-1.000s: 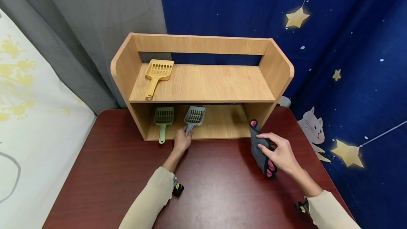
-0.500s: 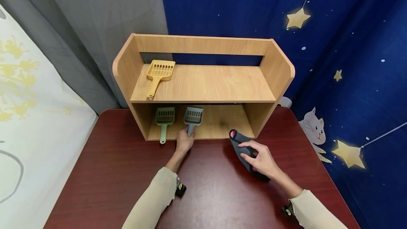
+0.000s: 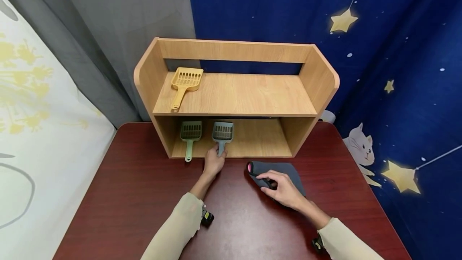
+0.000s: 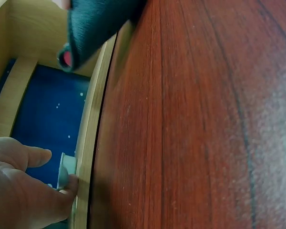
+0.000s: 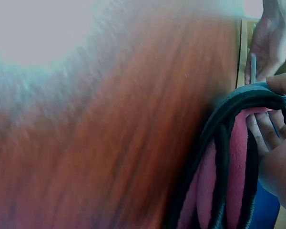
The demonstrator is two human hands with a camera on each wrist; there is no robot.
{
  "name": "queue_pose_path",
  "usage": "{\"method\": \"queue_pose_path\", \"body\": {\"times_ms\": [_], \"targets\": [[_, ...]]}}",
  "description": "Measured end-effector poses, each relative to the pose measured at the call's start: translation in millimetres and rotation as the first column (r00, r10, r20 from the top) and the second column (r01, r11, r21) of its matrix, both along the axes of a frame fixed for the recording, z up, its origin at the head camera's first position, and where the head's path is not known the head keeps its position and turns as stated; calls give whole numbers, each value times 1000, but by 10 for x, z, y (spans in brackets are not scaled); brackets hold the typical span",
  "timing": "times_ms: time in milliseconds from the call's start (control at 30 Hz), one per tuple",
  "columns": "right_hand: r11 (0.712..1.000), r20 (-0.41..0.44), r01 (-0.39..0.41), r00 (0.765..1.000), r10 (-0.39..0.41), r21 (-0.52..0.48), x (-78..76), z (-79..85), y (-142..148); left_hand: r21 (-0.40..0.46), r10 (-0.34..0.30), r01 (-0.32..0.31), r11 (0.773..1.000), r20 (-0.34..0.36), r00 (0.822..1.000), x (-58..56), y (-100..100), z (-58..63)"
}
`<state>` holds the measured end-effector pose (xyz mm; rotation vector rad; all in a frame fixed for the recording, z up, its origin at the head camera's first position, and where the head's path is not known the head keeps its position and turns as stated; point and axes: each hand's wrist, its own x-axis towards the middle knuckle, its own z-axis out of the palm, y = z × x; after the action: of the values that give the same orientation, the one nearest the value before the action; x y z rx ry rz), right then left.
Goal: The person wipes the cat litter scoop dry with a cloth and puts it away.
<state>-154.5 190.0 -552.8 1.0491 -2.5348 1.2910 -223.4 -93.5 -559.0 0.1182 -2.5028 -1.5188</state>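
Note:
My left hand [image 3: 213, 162] is at the front of the lower shelf, with the handle of a blue-grey litter scoop [image 3: 222, 131] between its thumb and fingers. The left wrist view shows the scoop's handle end [image 4: 66, 167] right at a fingertip. A green litter scoop [image 3: 191, 131] lies just left of it, handle toward the front. My right hand [image 3: 283, 189] grips a folded grey mat [image 3: 285, 168] in front of the shelf, low over the table. In the right wrist view the mat's pink lining [image 5: 237, 167] and black edging show; its folds hide some fingertips.
The two-tier wooden shelf [image 3: 234, 114] stands at the back of the dark red table [image 3: 144, 208]. A yellow litter scoop [image 3: 187, 79] lies on its upper tier at the left. Grey and blue curtains [image 3: 252, 3] hang behind.
My right hand has brought the folded mat leftward from the shelf's right end, turning it so its grey face shows more. The blue-grey scoop, tilted earlier, has straightened under my left hand.

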Motion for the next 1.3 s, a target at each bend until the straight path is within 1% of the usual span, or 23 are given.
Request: {"method": "queue_pose_path", "body": {"times_ms": [133,267,333,400,467,567,700,800,967,1067,1133,1200,1300], "targets": [[999,-15,-34,999,35,42,43,-60,-46,-36,-2,1,999,-19,1000,15,15,18],[997,9,-43,999,43,68,91,-74,-87,-54,-13,10,999,-58,998,26,5,12],[996,13,-52,999,52,69,114,-73,-107,-60,-23,18,998,-84,996,36,-9,4],[996,5,-66,998,66,65,137,-69,-127,-59,-34,29,998,-95,995,55,-31,4],[995,-12,-82,996,83,59,161,-68,-144,-59,-46,41,997,-81,996,86,-59,15],[993,-32,-103,994,105,53,212,-62,-173,-71,-56,54,996,-27,998,151,-115,50],[992,-16,-112,994,113,63,318,-47,-214,-127,-53,58,990,36,998,261,-206,118],[991,7,-108,994,108,79,408,-32,-246,-172,-55,63,983,53,997,349,-294,178],[984,8,-101,995,100,144,496,6,-262,-248,-62,63,967,10,998,513,-470,279],[982,40,-113,993,109,149,483,56,-210,-289,-59,51,956,-21,998,607,-599,326],[985,49,-105,994,99,137,454,95,-147,-315,-60,45,948,-38,997,659,-703,348],[989,34,-85,996,81,121,411,130,-66,-339,-61,33,940,-72,995,698,-823,361],[992,-31,-21,999,25,121,334,181,89,-372,-56,9,928,-115,992,745,-1022,371]]}}
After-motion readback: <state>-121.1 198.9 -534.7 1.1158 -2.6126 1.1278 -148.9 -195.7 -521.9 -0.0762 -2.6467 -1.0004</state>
